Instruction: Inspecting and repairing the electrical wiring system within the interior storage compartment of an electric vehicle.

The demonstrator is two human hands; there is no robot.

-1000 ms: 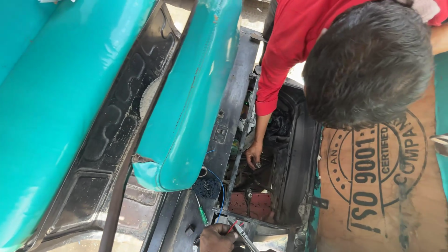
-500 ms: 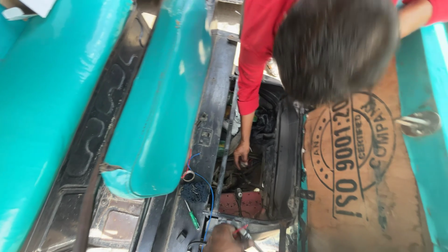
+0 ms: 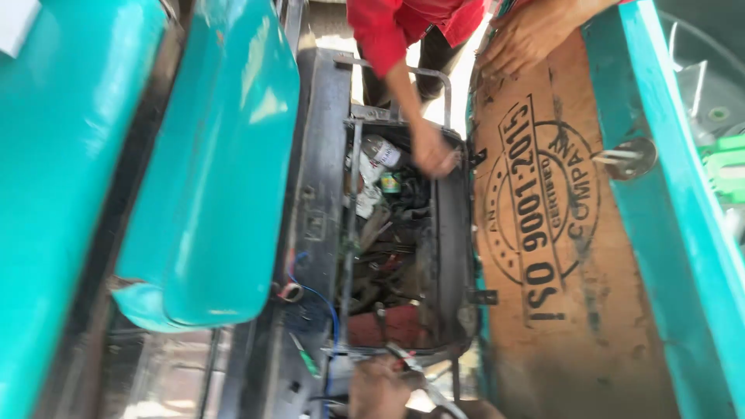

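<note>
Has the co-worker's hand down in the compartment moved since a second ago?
Yes. The co-worker's hand has shifted from the compartment's middle toward its far end.

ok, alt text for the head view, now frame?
Looking down, the wearer's hand holds a slim metal tool at the near edge of an open black compartment cluttered with parts, between a teal seat and a stamped cardboard sheet. A red-sleeved co-worker's hand reaches into the far end.
</note>
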